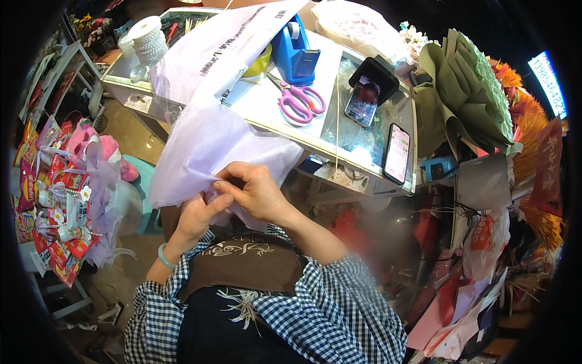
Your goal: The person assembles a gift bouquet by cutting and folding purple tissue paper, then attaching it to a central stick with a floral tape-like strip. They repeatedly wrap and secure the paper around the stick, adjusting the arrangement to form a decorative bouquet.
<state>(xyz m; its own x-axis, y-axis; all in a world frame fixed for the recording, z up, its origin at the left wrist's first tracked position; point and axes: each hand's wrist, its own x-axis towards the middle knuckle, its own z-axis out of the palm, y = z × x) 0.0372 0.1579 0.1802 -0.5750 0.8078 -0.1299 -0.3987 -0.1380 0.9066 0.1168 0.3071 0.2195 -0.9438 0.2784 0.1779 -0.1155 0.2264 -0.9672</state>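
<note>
In front of my apron, both hands grip a sheet of sheer lilac wrapping paper (209, 142) that fans out upward toward the table. My right hand (254, 193) pinches a gathered fold of it between thumb and fingers. Lower down, my left hand (201, 219) closes around the bunched part, its fingers partly hidden behind the paper. The sheet's upper part overlaps the table's front edge. Just beyond it, purple-handled scissors (301, 104) lie on the table beside a blue tape dispenser (295, 54).
The glass-topped table (339, 148) carries a phone on a stand (365, 97), another lit phone (397, 153), printed white wrapping sheets (227, 45) and a spool of white cord (148, 41). A snack bouquet (66, 200) stands at left. Green-wrapped flowers (461, 91) are at right.
</note>
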